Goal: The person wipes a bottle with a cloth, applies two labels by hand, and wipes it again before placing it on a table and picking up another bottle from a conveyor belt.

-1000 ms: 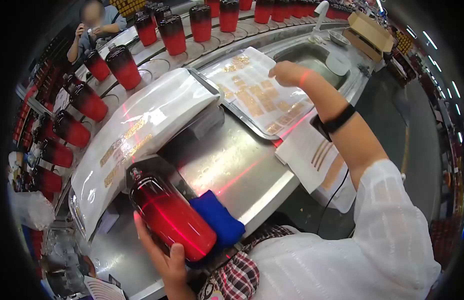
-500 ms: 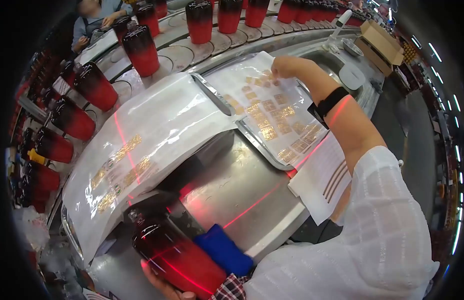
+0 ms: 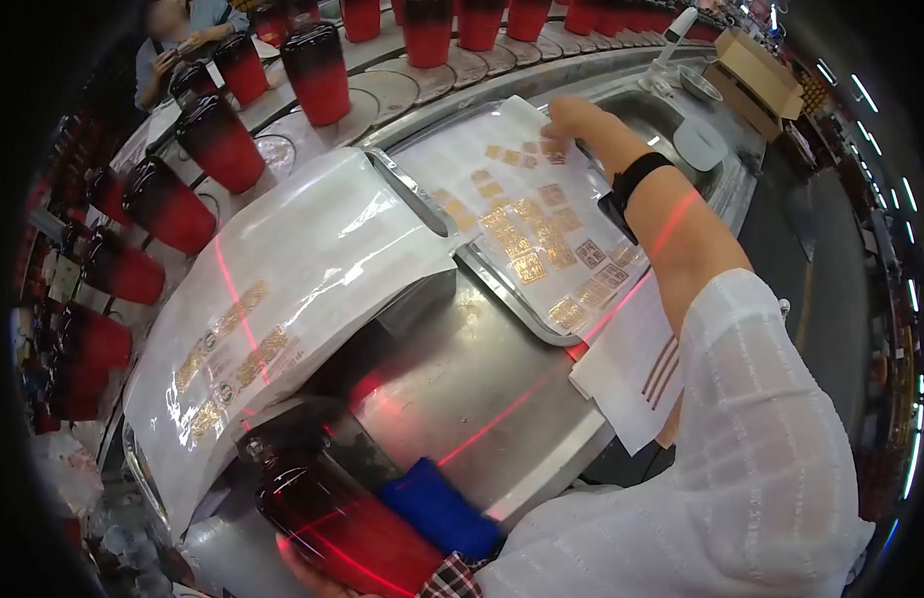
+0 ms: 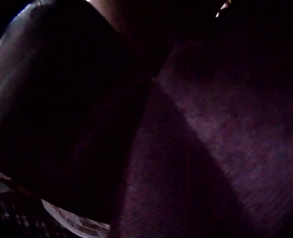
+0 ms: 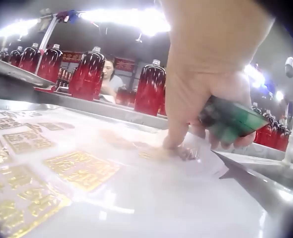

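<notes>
My left hand (image 3: 294, 560) shows only as a sliver at the bottom edge of the head view. It grips a red-and-black bottle (image 3: 332, 523) that lies on its side on the steel bench. The left wrist view is dark. My right hand (image 3: 569, 122) reaches to the far end of a tray (image 3: 502, 291) lined with a white sheet of gold stickers (image 3: 541, 224). In the right wrist view the right hand (image 5: 178, 146) curls round a small green tool (image 5: 230, 121), and a fingertip presses a gold sticker (image 5: 154, 154) on the sheet.
A blue cloth (image 3: 437, 513) lies beside the bottle. A large glossy sheet with gold decals (image 3: 282, 279) covers the left of the bench. Several red bottles (image 3: 218, 145) stand on the conveyor behind. A sink (image 3: 671, 115), a cardboard box (image 3: 749, 68) and a seated person (image 3: 178, 35) are farther off.
My right hand has reached farther along the tray towards its far end. The view has tipped, so the bottle and left hand sit lower in the frame.
</notes>
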Tool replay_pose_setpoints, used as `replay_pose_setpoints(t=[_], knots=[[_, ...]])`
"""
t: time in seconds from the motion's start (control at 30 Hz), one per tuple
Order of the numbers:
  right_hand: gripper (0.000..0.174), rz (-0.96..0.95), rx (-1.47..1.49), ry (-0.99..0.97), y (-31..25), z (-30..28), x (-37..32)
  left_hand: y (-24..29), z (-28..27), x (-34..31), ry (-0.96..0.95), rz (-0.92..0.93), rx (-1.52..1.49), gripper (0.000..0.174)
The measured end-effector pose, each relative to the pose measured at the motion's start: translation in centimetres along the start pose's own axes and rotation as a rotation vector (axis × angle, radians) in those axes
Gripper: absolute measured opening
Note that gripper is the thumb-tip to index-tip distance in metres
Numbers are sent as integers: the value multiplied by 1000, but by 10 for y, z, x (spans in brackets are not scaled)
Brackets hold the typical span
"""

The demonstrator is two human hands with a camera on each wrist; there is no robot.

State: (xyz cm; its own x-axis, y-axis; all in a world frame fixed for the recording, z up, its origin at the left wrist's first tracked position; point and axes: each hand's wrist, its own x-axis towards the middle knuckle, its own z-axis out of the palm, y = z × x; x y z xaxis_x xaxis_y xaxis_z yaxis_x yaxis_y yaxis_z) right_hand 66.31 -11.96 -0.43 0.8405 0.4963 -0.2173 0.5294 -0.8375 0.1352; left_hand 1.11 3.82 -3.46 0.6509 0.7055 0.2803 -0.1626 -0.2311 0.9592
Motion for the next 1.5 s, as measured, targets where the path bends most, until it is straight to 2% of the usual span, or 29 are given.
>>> replay_pose_setpoints(t=[0.07,0.17,0.27,0.37,0.47,0.5,0.57,0.6,0.63,0.7,0.73,0.77,0.8,0.83,0.9,1.0,1.1,1.13,1.23,1.27,1.37,1.47,1.5], knots=[[39,-28,-145,108,6,6,8,2,1,0,10,-11,5,115],[27,-138,-170,538,15,17,-3,-12,-7,-6,19,22,-15,115],[20,-268,-127,647,4,4,-21,-8,-3,-5,34,2,-38,115],[25,-326,208,295,-35,-53,-46,-14,-5,-3,21,26,-63,114],[30,-247,579,200,-72,-63,-45,-7,0,2,-31,59,-98,105],[28,-243,562,187,-84,-61,-39,-3,4,3,-46,65,-111,100],[26,-250,527,167,-108,-40,-16,3,13,-1,39,-58,-29,114],[25,-334,255,264,-110,-14,13,5,14,-2,89,-120,14,122],[25,-415,-19,364,-111,14,42,4,12,-2,58,-117,-3,122],[23,-432,-33,413,-108,42,51,2,8,-5,13,-120,-24,122],[21,-400,-13,320,-113,33,41,5,9,-3,10,-116,-1,125],[18,-440,-68,342,-120,17,19,9,12,2,14,-115,29,127],[17,-453,-23,411,-117,17,31,13,13,4,16,-115,60,129],[16,-564,95,480,-120,-2,0,13,8,1,-30,-110,72,130],[16,-650,256,514,-125,-28,-29,14,-1,-5,-139,-94,85,132],[19,-754,410,558,-144,-71,-108,34,-10,-9,-361,-38,425,127],[18,-903,493,569,-166,-92,-177,28,-4,-12,-284,189,725,120],[18,-958,509,574,-173,-94,-195,33,-5,-11,-302,216,727,113],[19,-1042,529,587,-189,-104,-259,59,-8,-6,-340,418,1090,112],[20,-1012,559,552,-195,-105,-279,65,-8,-3,-302,504,1097,105],[18,-1061,673,425,-205,-108,-320,45,-3,-1,-196,343,788,105],[14,-1130,733,433,-211,-99,-342,35,-7,-2,-307,277,693,110],[13,-1123,762,410,-214,-96,-349,39,-9,-3,-336,317,797,112]])
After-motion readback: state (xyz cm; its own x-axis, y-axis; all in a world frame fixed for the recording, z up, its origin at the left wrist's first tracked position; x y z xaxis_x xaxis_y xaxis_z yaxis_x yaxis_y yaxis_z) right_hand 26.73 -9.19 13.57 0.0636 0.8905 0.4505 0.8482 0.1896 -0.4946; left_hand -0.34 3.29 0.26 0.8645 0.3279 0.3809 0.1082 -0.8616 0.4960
